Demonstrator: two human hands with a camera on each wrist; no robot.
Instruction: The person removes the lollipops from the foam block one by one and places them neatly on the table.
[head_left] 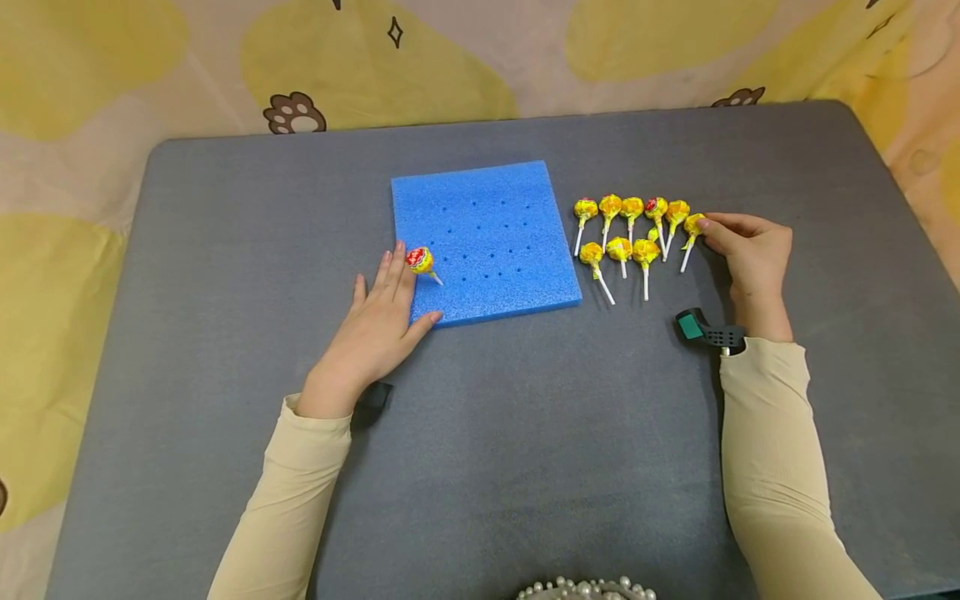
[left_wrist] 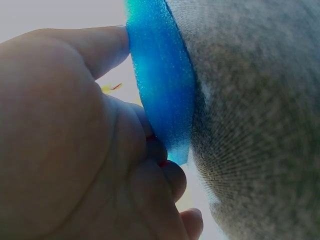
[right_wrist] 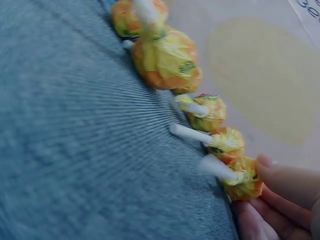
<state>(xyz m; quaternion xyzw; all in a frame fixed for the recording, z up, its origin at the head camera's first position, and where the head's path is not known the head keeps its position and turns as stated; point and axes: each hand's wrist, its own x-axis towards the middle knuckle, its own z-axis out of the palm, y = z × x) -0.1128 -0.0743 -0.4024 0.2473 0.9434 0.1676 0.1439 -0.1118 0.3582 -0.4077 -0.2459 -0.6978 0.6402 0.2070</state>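
My left hand (head_left: pixel 373 327) lies with straight fingers along the left edge of a blue foam board (head_left: pixel 480 187), its thumb at the front edge. Small holes dot the board in rows. One red and yellow lollipop (head_left: pixel 418 260) stands tilted near the board's left side, stick down, right by my left fingers. Over to the right, my right hand (head_left: pixel 757 254) pinches the wrapped head of a yellow lollipop (head_left: pixel 693 226) between thumb and fingers. In the right wrist view this held lollipop (right_wrist: pixel 246 186) has its white stick pointing away from the hand.
Between the board and my right hand lie several more wrapped lollipops (head_left: pixel 632 208) in two rough rows, sticks toward me. Everything is on a grey table (head_left: pixel 525 433). A patterned yellow cloth (head_left: pixel 450 58) hangs behind the table's far edge.
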